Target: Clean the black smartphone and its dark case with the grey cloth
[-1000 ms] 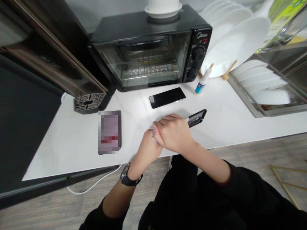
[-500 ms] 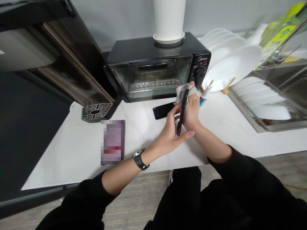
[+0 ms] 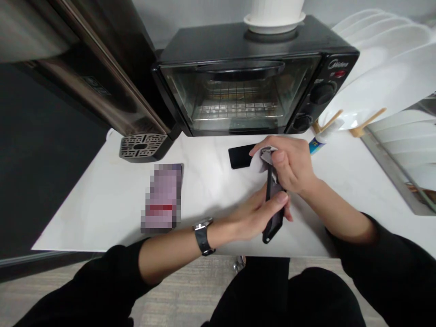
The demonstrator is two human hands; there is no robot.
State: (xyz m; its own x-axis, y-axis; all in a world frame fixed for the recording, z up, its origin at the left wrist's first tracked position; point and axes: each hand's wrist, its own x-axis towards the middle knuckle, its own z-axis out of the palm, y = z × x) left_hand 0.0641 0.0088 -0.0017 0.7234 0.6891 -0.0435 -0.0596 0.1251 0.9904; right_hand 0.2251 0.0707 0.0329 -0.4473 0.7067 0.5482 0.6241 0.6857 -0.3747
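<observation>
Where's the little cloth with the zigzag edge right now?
In the head view, the cloth is right of centre, in the right hand, at the far end of the black-edged phone case that the left hand holds.

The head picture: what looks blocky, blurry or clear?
In the head view, big square blocks cover the phone-shaped thing; there too, the plates at right look soft and stretched; in that view, the zigzag edge of the cloth shows fairly clearly.
</observation>
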